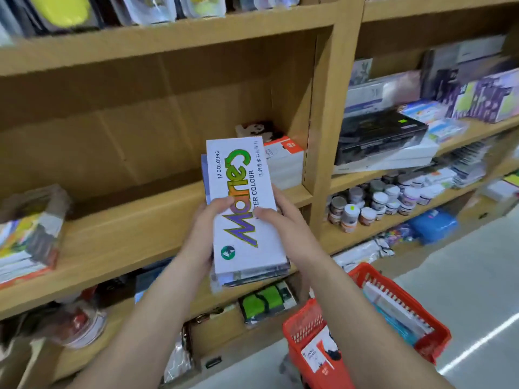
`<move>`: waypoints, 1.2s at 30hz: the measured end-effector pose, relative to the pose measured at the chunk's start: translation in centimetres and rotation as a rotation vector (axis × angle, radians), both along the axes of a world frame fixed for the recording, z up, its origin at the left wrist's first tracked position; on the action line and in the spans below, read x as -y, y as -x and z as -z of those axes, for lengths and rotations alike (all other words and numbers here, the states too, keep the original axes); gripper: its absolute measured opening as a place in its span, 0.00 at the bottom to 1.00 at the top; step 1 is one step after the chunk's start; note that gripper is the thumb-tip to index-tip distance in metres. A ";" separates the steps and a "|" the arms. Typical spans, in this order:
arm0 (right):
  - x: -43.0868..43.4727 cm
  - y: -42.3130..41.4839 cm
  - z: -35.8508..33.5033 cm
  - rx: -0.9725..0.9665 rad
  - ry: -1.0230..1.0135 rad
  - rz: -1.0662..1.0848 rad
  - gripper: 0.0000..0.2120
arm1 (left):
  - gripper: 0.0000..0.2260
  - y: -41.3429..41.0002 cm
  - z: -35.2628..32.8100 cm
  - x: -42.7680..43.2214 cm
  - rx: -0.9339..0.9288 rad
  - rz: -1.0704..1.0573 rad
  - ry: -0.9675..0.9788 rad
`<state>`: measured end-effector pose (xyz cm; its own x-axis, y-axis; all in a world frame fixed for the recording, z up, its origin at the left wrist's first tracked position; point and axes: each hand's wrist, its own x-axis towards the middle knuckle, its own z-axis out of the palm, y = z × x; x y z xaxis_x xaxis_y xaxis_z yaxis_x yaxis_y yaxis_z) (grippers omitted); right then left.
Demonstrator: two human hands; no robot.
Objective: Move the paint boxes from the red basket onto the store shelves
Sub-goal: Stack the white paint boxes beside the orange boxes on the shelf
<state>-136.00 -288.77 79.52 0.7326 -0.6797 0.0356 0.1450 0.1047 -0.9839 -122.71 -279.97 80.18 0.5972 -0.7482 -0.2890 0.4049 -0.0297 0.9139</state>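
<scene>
We hold a stack of paint boxes (243, 197) in the air just in front of the middle shelf (126, 228), not yet set down. Our left hand (206, 221) and right hand (285, 220) grip its long sides, thumbs pressed on the white top box marked 12 colours. At the shelf's far right lie a few stacked white boxes (283, 164). On the floor, near right, the red basket (307, 327) holds more flat packs (393, 307), so we judge the job partly done.
</scene>
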 end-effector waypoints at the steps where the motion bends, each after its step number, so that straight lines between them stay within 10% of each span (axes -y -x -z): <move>1: 0.2 -1.2 -0.3 -0.021 -0.011 0.006 0.22 | 0.22 -0.9 -0.4 0.3 0.007 -0.027 0.001; 11: 1.4 -9.1 1.1 -0.241 -0.024 0.110 0.22 | 0.30 -8.4 0.9 2.4 0.105 -0.035 -0.092; 20: 5.0 -11.4 0.4 -0.371 -0.046 -0.047 0.14 | 0.11 -12.6 2.4 4.0 0.300 0.009 -0.265; 24: 2.9 -8.3 1.2 -0.290 -0.034 0.038 0.14 | 0.28 -11.5 3.9 0.1 0.485 -0.106 -0.213; 27: 0.1 -6.1 3.2 -0.211 0.118 0.074 0.27 | 0.21 -9.2 6.0 -2.7 0.359 0.010 -0.106; 36: 3.8 -7.7 4.5 -0.267 0.279 0.234 0.18 | 0.45 -6.9 6.6 2.2 0.460 0.066 -0.096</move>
<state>-128.26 -292.52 74.99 0.5688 -0.8193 0.0716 -0.1296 -0.1752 -0.9760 -115.81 -282.21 73.56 0.6316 -0.7716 -0.0753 -0.0472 -0.1352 0.9897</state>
